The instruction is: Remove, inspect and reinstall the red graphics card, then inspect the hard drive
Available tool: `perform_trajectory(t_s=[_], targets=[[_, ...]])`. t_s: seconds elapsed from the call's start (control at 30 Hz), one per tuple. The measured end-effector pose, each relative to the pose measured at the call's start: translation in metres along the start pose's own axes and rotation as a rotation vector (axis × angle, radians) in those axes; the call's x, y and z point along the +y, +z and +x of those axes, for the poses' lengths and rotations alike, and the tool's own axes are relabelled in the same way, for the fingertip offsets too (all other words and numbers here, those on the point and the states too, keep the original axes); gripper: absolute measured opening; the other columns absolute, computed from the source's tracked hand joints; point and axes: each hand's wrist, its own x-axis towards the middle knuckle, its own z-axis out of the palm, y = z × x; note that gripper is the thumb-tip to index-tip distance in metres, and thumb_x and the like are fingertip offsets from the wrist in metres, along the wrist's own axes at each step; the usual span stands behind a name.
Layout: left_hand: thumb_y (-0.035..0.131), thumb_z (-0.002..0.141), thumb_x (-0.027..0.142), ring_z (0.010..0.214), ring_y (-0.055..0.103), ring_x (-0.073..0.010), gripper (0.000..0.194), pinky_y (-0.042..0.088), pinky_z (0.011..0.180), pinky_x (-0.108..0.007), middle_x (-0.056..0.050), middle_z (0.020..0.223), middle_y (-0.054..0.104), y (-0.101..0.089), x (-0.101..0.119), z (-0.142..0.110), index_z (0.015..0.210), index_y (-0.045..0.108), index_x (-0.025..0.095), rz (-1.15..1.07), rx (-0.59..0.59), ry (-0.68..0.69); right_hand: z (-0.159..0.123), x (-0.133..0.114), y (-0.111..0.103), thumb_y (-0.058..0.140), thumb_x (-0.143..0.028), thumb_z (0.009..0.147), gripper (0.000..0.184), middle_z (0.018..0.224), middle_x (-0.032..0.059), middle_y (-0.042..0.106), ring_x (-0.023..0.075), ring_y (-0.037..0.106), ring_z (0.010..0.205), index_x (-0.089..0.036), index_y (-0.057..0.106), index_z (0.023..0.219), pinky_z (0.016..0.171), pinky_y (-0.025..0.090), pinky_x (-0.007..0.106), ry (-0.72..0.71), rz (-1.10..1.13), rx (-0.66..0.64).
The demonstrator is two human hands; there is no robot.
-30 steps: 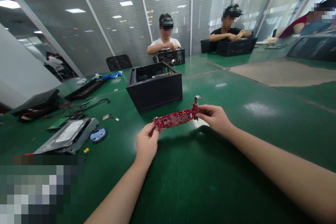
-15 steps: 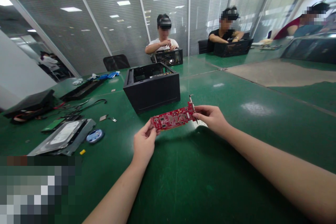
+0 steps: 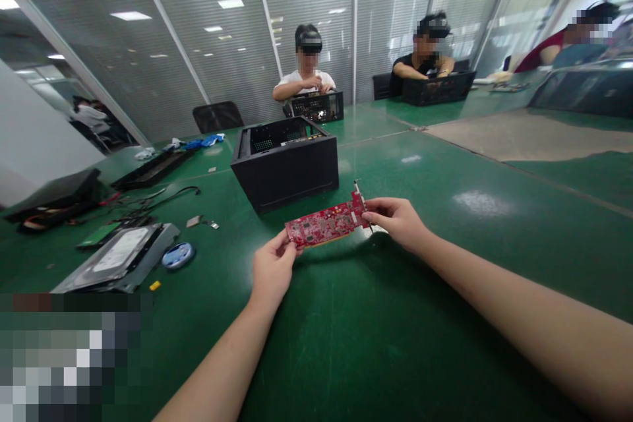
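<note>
A red expansion card (image 3: pixel 324 225) with small chips, a gold edge connector and a metal bracket is held up above the green table. Thumb and fingers of my left hand (image 3: pixel 273 270) pinch its left end. At the bracket end, on the right, my right hand (image 3: pixel 398 221) grips it the same way. Just beyond the card stands a black computer case (image 3: pixel 289 175), its top side uncovered and part of its inside showing.
To the left lie a hard drive (image 3: pixel 123 250), a round blue object (image 3: pixel 178 255), a small yellow piece (image 3: pixel 155 285), cables (image 3: pixel 171 194) and a black box (image 3: pixel 57 198). Across the green table (image 3: pixel 395 316), co-workers (image 3: pixel 307 76) handle other cases (image 3: pixel 438 88). Brown sheeting (image 3: pixel 524 136) covers part of it.
Both hands keep their hold on the card, which is almost in the same place and tilts very slightly differently. The whole view has shifted a little.
</note>
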Motion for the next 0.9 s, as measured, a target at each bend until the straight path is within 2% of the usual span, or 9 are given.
perform_trajectory(t_s=[0.23,0.37,0.47,0.9], targets=[[0.064,0.083,0.030,0.090,0.073,-0.0208,0.045,0.059,0.087,-0.035,-0.006,0.115,0.074,-0.0010,-0.0006,-0.0003,0.127,0.066,0.019,-0.025,0.009,-0.010,-0.0002,-0.0008,-0.0012,0.078,-0.033,0.076,0.027,0.091,0.0050,0.076,0.0186,0.068,0.074,-0.020,0.075,0.099,0.077,0.056,0.039,0.002,-0.010,-0.011],[0.067,0.082,0.033,0.076,0.074,-0.0189,0.044,0.061,0.079,-0.035,-0.007,0.102,0.077,-0.0006,-0.0008,-0.0009,0.123,0.068,0.017,-0.039,0.048,-0.059,-0.0003,-0.0002,-0.0020,0.078,-0.033,0.076,0.026,0.089,0.0045,0.076,0.0178,0.068,0.073,-0.020,0.075,0.099,0.075,0.055,0.037,0.013,-0.016,-0.007],[0.068,0.082,0.031,0.073,0.073,-0.0185,0.041,0.062,0.074,-0.034,-0.007,0.097,0.078,0.0010,0.0017,-0.0020,0.120,0.070,0.016,-0.035,0.068,-0.065,0.0002,0.0004,-0.0026,0.078,-0.033,0.076,0.026,0.089,0.0043,0.076,0.0178,0.067,0.073,-0.020,0.076,0.098,0.075,0.055,0.037,0.018,-0.018,0.003],[0.067,0.082,0.030,0.076,0.074,-0.0198,0.041,0.062,0.079,-0.037,-0.006,0.101,0.077,0.0016,0.0038,-0.0026,0.121,0.069,0.017,0.018,0.110,-0.038,-0.0006,-0.0023,-0.0014,0.078,-0.032,0.076,0.027,0.089,0.0048,0.075,0.0178,0.068,0.073,-0.020,0.075,0.099,0.076,0.055,0.038,0.002,-0.018,-0.011]])
